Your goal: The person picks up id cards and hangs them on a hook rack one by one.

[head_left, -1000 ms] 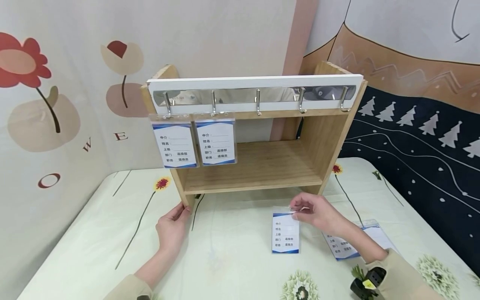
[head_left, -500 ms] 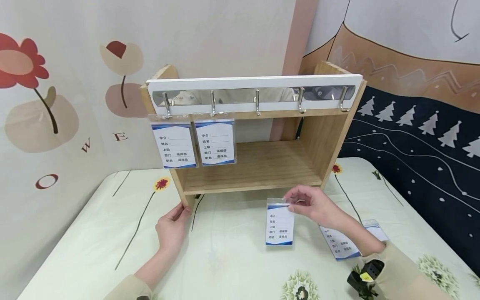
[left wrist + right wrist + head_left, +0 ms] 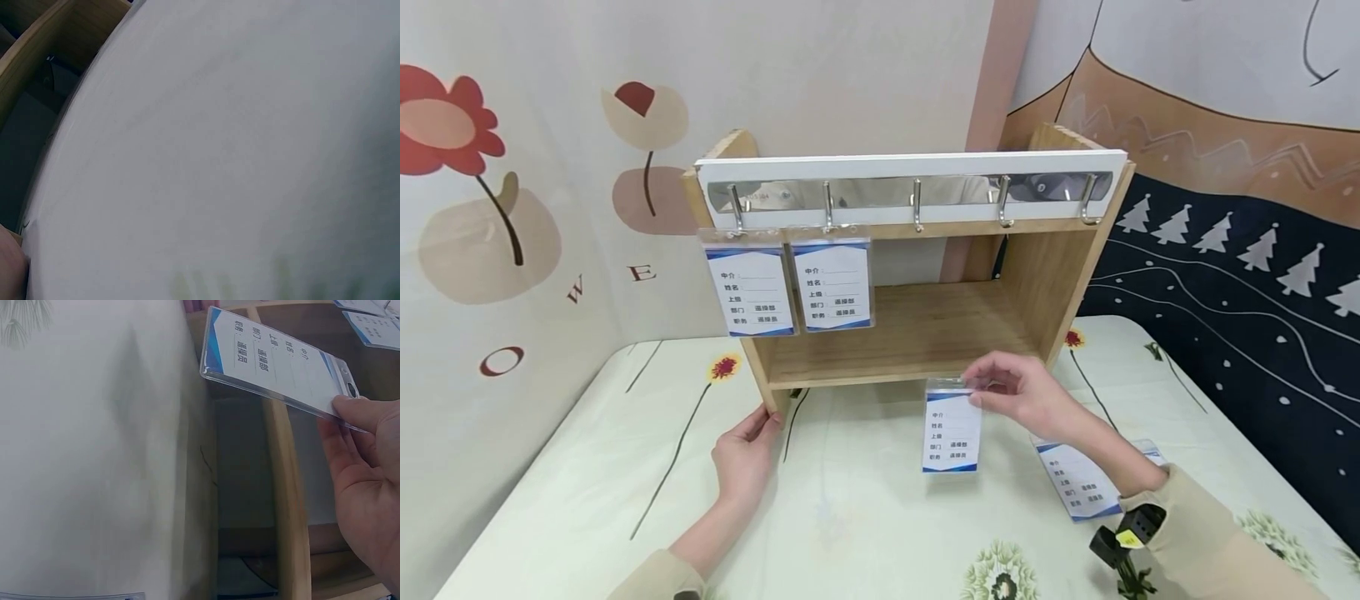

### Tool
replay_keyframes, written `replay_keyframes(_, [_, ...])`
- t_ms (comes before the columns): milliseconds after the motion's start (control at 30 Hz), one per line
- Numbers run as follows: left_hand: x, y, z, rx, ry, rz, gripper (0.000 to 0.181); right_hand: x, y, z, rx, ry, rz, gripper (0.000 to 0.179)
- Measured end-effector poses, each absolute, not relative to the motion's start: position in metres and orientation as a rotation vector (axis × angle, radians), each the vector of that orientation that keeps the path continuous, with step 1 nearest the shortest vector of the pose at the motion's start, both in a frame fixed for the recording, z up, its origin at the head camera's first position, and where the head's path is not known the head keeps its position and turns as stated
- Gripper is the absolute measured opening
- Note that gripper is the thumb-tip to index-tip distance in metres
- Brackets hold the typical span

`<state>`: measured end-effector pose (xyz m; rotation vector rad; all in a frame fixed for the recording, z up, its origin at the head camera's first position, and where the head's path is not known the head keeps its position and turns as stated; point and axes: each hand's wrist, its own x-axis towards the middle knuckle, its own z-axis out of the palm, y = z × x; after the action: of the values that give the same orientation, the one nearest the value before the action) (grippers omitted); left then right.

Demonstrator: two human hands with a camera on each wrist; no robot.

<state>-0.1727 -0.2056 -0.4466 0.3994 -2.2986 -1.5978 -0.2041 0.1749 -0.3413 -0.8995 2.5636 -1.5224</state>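
My right hand (image 3: pixel 1028 398) pinches a clear-sleeved badge (image 3: pixel 951 432) by its top right corner, thumb in front. The badge hangs upright just below the front edge of the wooden shelf (image 3: pixel 910 362). In the right wrist view the same badge (image 3: pixel 272 365) shows a slot near the thumb. With curled fingers, my left hand (image 3: pixel 743 458) grips the foot of the shelf's left side panel (image 3: pixel 760 375). Two like badges, one on the left (image 3: pixel 751 290) and one beside it (image 3: pixel 831 285), hang from the first two hooks of a white hook rail (image 3: pixel 910 165).
Another badge (image 3: pixel 1078 482) lies on the pale flowered cloth (image 3: pixel 850 517) under my right forearm, partly covered by it. Three hooks, from the middle hook (image 3: pixel 917 204) to the right end, carry nothing. A patterned curtain (image 3: pixel 880 75) stands behind the shelf.
My right hand has lifted the pinched badge up and slightly left, from the cloth toward the shelf's front edge. My left hand has stayed at the shelf's foot.
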Motion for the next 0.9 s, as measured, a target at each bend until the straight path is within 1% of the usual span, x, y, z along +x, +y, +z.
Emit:
replay_keyframes(567, [-0.174, -0.205, -0.449, 0.391, -2.295, -1.575, 0.039, -0.210, 0.168, -0.317, -1.054, 2.642, -1.525, 0.028])
replay_keyframes(900, [-0.172, -0.205, -0.447, 0.403, -2.292, -1.591, 0.040, -0.213, 0.165, -0.305, -1.125, 2.662, -1.531, 0.026])
